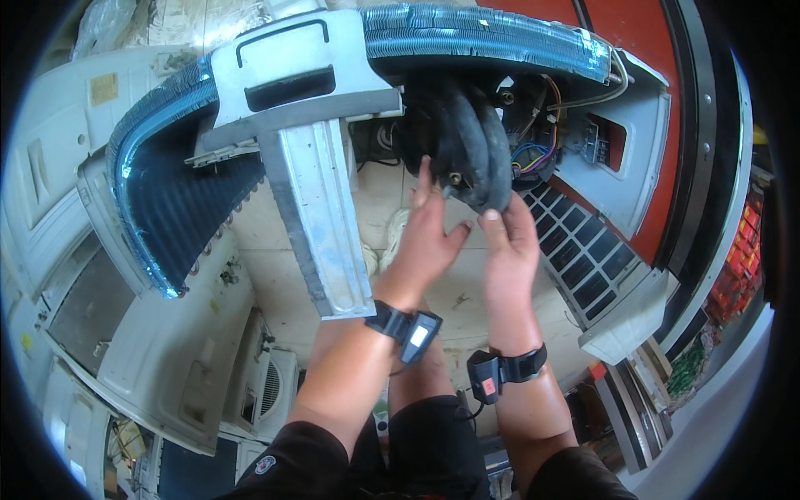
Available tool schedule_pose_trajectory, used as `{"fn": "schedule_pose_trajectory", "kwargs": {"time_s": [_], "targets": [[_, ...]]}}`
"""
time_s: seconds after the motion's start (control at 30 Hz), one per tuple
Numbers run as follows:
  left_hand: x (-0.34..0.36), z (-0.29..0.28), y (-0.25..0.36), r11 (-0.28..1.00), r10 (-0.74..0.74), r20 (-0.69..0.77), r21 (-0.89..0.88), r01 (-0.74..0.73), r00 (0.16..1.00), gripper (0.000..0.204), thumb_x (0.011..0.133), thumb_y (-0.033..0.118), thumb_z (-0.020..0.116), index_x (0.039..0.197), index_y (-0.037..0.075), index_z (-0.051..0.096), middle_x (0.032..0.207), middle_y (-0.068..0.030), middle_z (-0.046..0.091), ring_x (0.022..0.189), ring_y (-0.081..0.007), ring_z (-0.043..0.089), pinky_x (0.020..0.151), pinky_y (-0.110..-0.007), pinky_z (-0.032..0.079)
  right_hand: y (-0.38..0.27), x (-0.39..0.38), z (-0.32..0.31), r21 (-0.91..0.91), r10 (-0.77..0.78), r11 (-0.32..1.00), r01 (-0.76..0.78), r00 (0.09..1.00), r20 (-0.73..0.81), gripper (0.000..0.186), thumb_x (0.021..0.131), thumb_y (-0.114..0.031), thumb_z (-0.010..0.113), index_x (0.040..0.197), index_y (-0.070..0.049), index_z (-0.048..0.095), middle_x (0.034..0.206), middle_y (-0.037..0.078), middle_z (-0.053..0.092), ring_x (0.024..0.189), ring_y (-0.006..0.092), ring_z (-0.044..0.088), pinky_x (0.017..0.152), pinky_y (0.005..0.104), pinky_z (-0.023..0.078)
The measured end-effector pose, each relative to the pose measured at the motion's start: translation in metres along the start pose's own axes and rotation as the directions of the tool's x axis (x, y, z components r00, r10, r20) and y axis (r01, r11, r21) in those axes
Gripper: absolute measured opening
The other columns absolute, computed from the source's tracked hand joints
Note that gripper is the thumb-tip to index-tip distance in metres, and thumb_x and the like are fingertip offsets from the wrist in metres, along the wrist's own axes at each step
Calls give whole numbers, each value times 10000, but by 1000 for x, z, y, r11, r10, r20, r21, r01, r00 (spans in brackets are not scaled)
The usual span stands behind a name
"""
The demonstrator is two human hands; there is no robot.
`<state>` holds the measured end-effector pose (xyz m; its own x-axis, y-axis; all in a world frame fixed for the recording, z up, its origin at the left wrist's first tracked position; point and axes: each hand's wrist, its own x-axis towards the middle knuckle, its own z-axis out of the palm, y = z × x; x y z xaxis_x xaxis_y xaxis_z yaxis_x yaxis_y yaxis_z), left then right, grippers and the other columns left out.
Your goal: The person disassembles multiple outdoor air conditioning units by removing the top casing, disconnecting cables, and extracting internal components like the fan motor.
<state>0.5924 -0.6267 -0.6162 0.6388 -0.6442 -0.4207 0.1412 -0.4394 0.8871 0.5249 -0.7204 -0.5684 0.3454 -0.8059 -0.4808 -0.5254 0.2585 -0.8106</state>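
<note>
Thick, coiled black hoses hang below the curved finned coil of an air-conditioner unit. My right hand grips the lower bend of the hoses, with the thumb on the near side. My left hand is just left of it, fingers apart, index finger reaching up at the hose bundle beside a small brass fitting; whether its fingertips touch is hard to tell. Coloured wires run into a housing at the right. A white metal bracket with a dark edge strip stands left of my hands.
The finned coil arches across the top and down the left. A grey mesh panel lies at the right by a red surface. White appliance casings crowd the left. My legs are below, over a tiled floor.
</note>
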Motion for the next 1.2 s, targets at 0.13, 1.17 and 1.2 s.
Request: {"fn": "schedule_pose_trajectory", "kwargs": {"time_s": [0.13,1.17,1.2], "targets": [[13,-4,-24,997,-80,17,8,80,997,739,784,95,712,1442,1,390,1592,-263,164,1439,-416,274,1150,-388,312,-12,22,14,-625,-226,713,317,948,224,464,875,-61,660,1304,34,511,1049,253,647,1000,383,646,830,415,527],[-298,-253,-40,631,-687,29,520,576,726,492,874,265,626,1286,8,545,1303,-273,524,1214,-437,509,1024,-449,431,-18,-17,-66,-694,263,709,124,867,423,554,798,-413,753,1176,-23,642,1128,198,681,1069,354,645,928,408,502],[-308,-260,-35,623,-673,-43,506,597,739,474,878,273,626,1266,8,570,1207,-260,600,1177,-438,541,1008,-446,440,-27,-33,-85,-690,268,710,137,854,446,504,808,-388,747,1152,-30,661,1094,183,696,1056,338,653,917,408,507]]}}
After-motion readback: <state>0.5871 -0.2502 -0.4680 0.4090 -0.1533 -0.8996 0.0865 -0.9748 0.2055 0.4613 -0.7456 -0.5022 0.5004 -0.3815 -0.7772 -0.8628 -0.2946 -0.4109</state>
